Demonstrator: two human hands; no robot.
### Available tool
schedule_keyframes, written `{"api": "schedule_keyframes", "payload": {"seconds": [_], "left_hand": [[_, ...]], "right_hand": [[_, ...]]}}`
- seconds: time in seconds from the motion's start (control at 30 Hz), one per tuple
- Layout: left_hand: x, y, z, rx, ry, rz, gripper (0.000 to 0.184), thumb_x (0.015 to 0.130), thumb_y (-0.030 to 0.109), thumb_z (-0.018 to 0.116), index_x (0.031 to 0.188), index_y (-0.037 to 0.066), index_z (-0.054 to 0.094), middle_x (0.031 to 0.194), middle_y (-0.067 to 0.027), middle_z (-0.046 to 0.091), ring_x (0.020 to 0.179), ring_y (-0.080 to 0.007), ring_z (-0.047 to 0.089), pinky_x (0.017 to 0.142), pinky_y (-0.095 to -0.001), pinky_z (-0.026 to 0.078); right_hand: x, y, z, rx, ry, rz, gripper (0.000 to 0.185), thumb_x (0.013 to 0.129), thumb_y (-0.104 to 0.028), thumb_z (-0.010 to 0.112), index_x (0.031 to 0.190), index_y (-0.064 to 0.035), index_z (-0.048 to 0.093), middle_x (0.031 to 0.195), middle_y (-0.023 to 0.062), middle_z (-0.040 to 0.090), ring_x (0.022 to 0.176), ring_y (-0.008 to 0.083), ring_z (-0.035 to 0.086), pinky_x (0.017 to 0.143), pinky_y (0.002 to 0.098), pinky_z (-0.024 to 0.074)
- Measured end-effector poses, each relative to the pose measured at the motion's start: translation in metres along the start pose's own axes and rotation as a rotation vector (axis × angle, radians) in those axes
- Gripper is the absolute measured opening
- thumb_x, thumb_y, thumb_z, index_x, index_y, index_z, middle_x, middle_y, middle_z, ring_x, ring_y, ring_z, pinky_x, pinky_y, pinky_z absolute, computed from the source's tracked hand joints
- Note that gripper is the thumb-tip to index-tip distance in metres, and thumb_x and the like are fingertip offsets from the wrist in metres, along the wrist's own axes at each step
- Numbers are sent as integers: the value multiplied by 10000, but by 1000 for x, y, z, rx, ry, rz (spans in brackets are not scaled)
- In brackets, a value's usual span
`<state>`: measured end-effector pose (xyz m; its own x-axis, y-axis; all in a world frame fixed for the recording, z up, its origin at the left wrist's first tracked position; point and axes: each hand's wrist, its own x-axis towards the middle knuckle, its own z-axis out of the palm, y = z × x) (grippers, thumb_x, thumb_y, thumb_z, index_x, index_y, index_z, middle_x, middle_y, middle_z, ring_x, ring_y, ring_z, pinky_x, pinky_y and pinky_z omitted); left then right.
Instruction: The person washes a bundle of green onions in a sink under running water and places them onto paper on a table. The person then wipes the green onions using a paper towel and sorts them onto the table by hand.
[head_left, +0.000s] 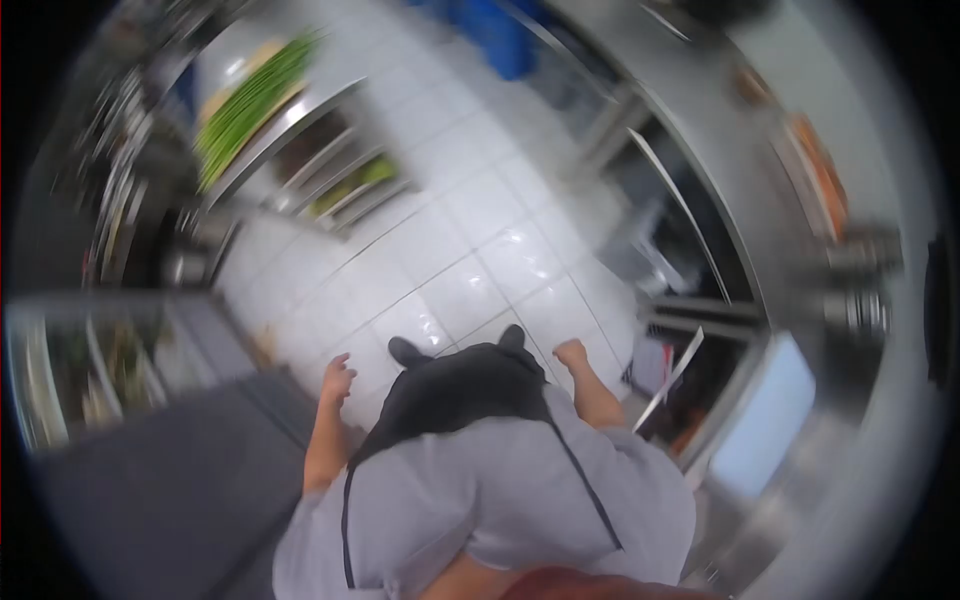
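Observation:
My left hand [338, 380] hangs at my left side over the tiled floor, its fingers loosely apart and nothing in it. On the other side, my right hand [571, 354] hangs low with its fingers curled in; blur hides whether anything is inside. Neither hand touches a surface. Between them are my dark apron [455, 392] and my dark shoes [407, 351] on the white tiles [460, 290].
Long green stalks [255, 110] lie on a metal table [290, 125] with shelves below, ahead left. A glass-fronted unit [95, 375] stands at left. Along the right runs a steel counter [700, 130] with a light blue board [765, 418]. A blue container [500, 40] is ahead.

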<state>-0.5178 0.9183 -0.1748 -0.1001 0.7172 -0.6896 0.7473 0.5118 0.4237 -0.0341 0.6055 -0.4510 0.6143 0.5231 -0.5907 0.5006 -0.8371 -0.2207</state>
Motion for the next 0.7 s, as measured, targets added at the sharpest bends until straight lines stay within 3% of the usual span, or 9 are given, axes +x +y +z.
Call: {"api": "schedule_keyframes", "payload": {"seconds": [0.07,0.1,0.2,0.3,0.37,0.47,0.53,0.7], "left_hand": [[-2,-68,-13,121,-94,-150,501,785,102,663,1281,73,604,1204,-177,596,1050,-257,629,675,-439,536],[4,-94,-20,199,-171,-195,515,780,96,665,1289,69,599,1242,-193,589,1077,-271,625,659,-444,531],[24,-152,-50,1,-364,-362,523,768,84,690,1286,88,612,1265,-213,593,1149,-330,589,683,-457,546],[31,-193,-62,-180,-158,-232,476,764,72,695,1236,53,640,1162,-191,656,1112,-312,625,707,-425,555],[41,-207,-68,-179,-85,-222,455,762,81,687,1213,35,651,1057,-164,686,972,-269,664,715,-385,553],[88,-273,-59,-196,50,-67,377,778,127,681,1136,11,684,951,-129,708,816,-208,676,703,-348,538],[103,-296,-66,-242,75,-4,309,793,177,688,1047,2,710,889,-115,713,756,-188,666,694,-337,526],[97,-266,-112,-392,78,-77,302,822,293,713,750,-1,728,687,-82,690,656,-178,642,658,-326,499]], "right_hand": [[-31,-73,-75,31,-216,15,275,733,-216,614,751,42,708,888,266,702,919,366,705,819,428,560],[-40,-104,-99,-6,-198,-12,274,731,-222,621,741,38,706,853,255,704,881,356,712,793,425,564],[-41,-173,-141,-13,-132,-14,270,726,-244,641,713,18,703,752,220,705,768,320,723,722,410,573],[-22,-220,-156,86,-80,-27,228,730,-238,661,709,-14,704,682,174,688,626,276,684,631,388,564],[-13,-256,-151,122,2,-111,158,743,-182,680,731,-26,699,662,136,669,490,250,618,525,380,546],[-18,-328,-135,200,-121,-245,152,722,-77,665,861,-23,693,668,105,640,475,227,580,454,358,515],[-32,-383,-119,218,-122,-272,285,686,-12,645,969,-26,674,678,97,630,489,210,586,443,346,507],[-41,-481,-72,-97,-234,-572,142,716,-78,614,817,-55,710,655,94,679,547,196,645,506,332,532]]}}
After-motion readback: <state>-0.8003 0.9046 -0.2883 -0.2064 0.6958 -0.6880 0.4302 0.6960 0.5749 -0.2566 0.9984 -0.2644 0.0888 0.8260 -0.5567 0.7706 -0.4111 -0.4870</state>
